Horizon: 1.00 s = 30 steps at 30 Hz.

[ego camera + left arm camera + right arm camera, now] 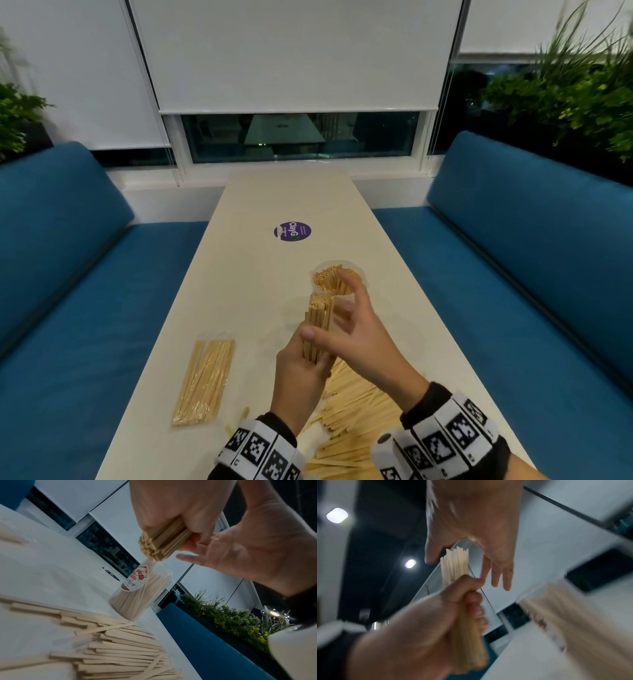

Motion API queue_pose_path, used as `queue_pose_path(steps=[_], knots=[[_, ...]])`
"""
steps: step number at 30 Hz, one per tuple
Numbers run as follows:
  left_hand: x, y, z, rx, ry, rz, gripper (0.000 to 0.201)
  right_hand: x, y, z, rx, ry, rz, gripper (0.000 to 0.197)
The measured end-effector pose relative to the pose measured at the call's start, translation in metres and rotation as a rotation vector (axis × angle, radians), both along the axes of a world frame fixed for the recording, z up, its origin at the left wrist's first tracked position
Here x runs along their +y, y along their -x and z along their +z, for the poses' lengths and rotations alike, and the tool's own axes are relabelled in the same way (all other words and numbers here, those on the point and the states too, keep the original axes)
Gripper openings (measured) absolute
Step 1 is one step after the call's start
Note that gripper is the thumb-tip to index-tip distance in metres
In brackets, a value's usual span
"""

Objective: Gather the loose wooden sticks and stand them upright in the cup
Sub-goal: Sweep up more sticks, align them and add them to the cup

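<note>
My left hand (306,363) grips a thick bundle of wooden sticks (320,322) upright, just in front of the clear cup (337,278). The cup holds several sticks standing on end and carries a printed label (135,580). My right hand (346,318) is spread beside the bundle, thumb lying across its front, fingers straight and reaching toward the cup rim. In the left wrist view the bundle (163,543) points down at the cup (142,596). A large pile of loose sticks (352,414) lies on the table under both wrists.
A sealed plastic pack of sticks (205,380) lies on the left of the long white table (260,202). A purple round sticker (293,231) sits beyond the cup. Blue benches (85,308) flank both sides, and a window is at the far end.
</note>
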<state>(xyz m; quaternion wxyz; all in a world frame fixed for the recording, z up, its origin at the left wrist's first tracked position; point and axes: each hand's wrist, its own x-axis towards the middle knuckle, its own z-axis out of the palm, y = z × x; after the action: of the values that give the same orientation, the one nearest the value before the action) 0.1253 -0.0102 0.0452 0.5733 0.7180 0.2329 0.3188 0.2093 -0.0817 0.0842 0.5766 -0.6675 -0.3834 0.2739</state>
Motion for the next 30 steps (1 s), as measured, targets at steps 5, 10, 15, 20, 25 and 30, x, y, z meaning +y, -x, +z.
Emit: queue_pose_path(steps=[5,10,15,20,25,30], knots=[[-0.005,-0.005,0.003,0.191,-0.101,-0.078,0.021,0.006,0.009,-0.009,0.020,-0.079,-0.075,0.014],[-0.001,0.003,0.010,0.234,0.030,-0.207,0.028,0.004,0.016,-0.014,0.091,-0.242,-0.170,0.026],[0.019,0.017,-0.006,-0.011,0.695,-0.357,0.088,0.001,0.010,0.014,0.048,-0.419,-0.173,0.039],[0.017,0.011,0.005,-0.328,1.348,-0.160,0.068,0.010,0.021,0.023,0.094,-0.539,-0.085,0.031],[0.005,0.006,0.005,-0.344,1.400,-0.072,0.046,0.019,0.034,0.004,0.075,-0.406,-0.049,0.022],[0.003,0.011,-0.001,-0.360,1.425,-0.092,0.043,0.016,0.031,-0.001,0.093,-0.364,-0.041,0.021]])
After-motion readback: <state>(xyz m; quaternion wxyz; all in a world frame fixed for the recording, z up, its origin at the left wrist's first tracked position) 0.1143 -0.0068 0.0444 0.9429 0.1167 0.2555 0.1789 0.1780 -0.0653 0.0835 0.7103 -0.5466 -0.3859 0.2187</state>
